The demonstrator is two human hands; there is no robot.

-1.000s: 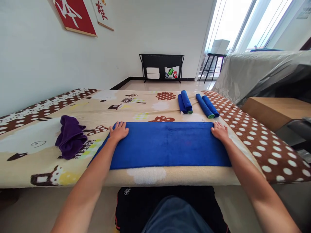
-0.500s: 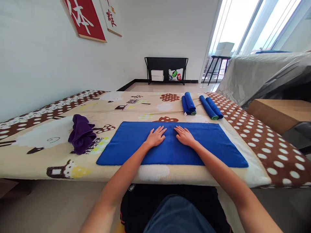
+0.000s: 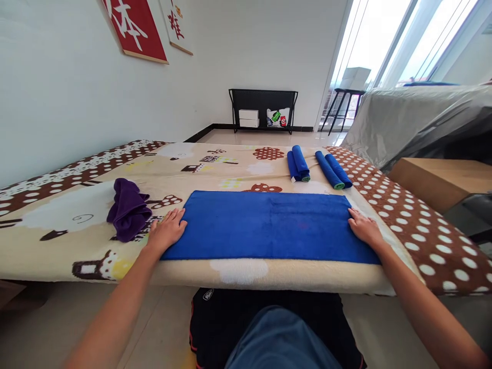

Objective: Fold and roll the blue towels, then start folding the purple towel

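Note:
A blue towel lies spread flat, long side towards me, on the patterned blanket. My left hand rests at the towel's left edge, palm down with fingers extended. At the opposite short edge, my right hand lies flat, its fingertips touching the towel's border. Neither hand grasps anything. Left of my left hand sits a crumpled purple cloth. Beyond the towel's far right are rolled blue towels, one pair and another pair, with green showing at some ends.
A cardboard box stands right of the bed, near furniture under a plastic cover. Against the far wall is a black rack holding white boxes. A black stool stands by the window. The bed's front edge is close to my lap.
My hands have moved apart from the towel's middle out to its left and right edges. The towel's short edges have shifted slightly inward.

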